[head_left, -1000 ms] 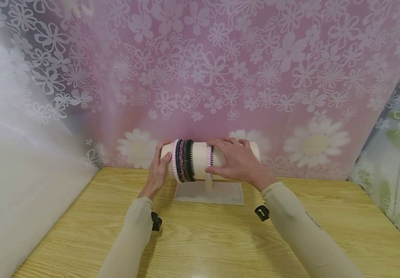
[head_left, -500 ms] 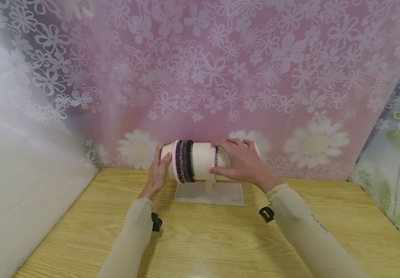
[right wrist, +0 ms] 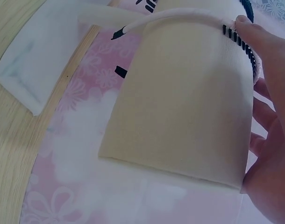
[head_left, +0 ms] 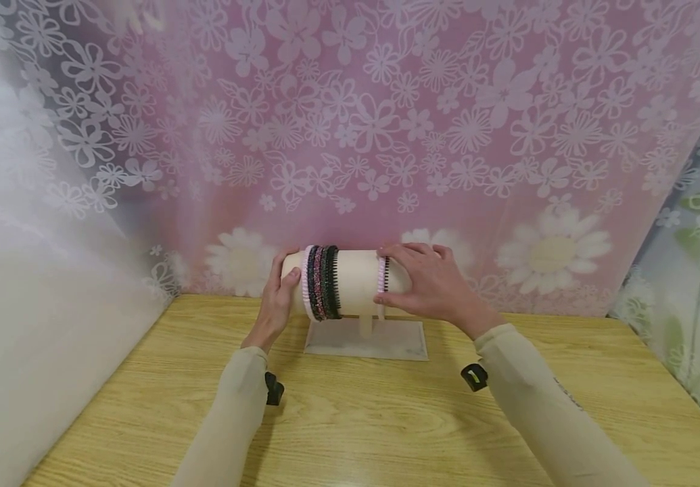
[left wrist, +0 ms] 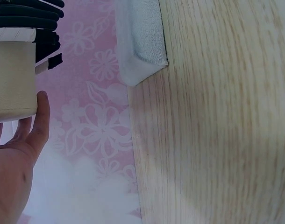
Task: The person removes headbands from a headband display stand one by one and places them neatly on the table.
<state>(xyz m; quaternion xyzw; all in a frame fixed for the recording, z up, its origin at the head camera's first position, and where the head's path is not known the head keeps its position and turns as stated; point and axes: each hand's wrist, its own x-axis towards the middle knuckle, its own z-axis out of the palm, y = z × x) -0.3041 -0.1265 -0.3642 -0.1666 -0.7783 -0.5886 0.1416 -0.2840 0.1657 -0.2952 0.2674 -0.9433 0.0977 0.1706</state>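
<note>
A cream padded cylinder, the headband stand (head_left: 352,284), lies level on a short post above its base. My left hand (head_left: 275,304) grips its left end, thumb in front and fingers behind; the left wrist view shows the fingers along the end of the roll (left wrist: 14,79). Toward the right end sits a pale pink headband (head_left: 381,277) with black comb teeth. My right hand (head_left: 431,284) pinches it, thumb low at the front and fingertips at the top. In the right wrist view the headband (right wrist: 184,14) arches over the roll, its black-tipped ends hanging free.
Several headbands (head_left: 322,283), pink, dark and glittery, sit close together on the roll's left part. The stand's pale rectangular base (head_left: 364,343) rests on the wood-grain table (head_left: 350,412) near its back edge. A pink flowered curtain (head_left: 350,135) hangs right behind.
My right hand has slid the pink headband to the right along the roll, away from the bunch. My left hand and the stand have stayed put.
</note>
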